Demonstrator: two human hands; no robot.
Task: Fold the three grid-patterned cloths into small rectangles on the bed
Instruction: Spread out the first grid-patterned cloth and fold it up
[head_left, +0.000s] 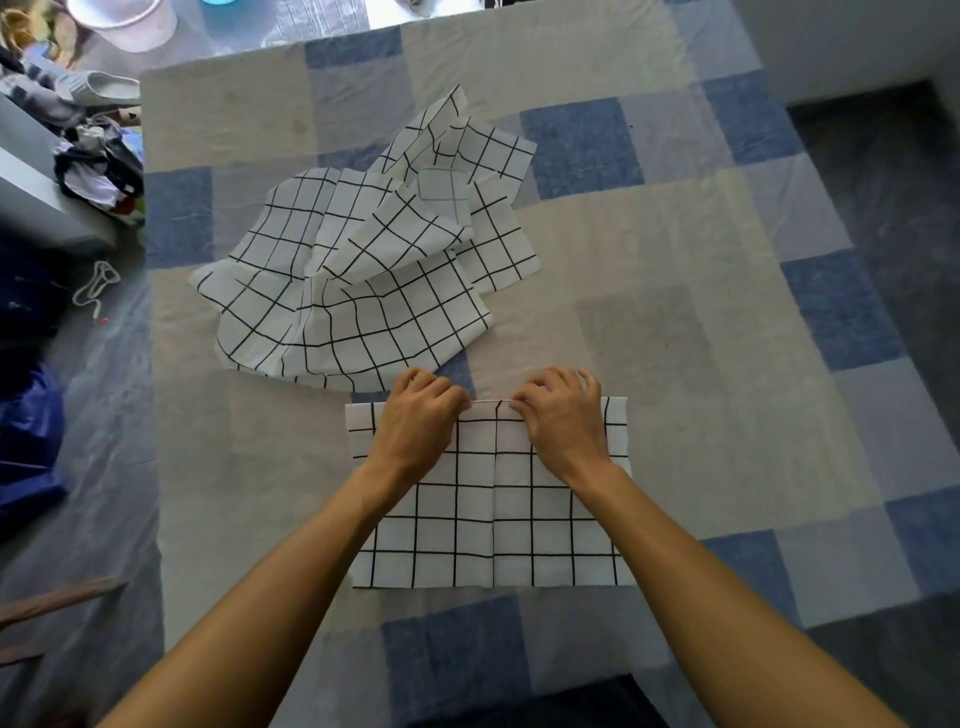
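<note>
**Room Surroundings: Floor, Wall, Furniture**

The bed (649, 234) fills the centre, covered by a patchwork sheet of beige, grey and blue rectangles. Dark grey mottled floor (883, 218) lies to its right, below a pale wall (857, 41). On the left, a heap of clothes (98, 166) sits against a grey ledge (31, 202), near a grey slipper (111, 85). A white bucket (130, 21) stands beyond. A blue plastic bag (26, 441) lies on the left floor. Light is brightest at the far end.
</note>
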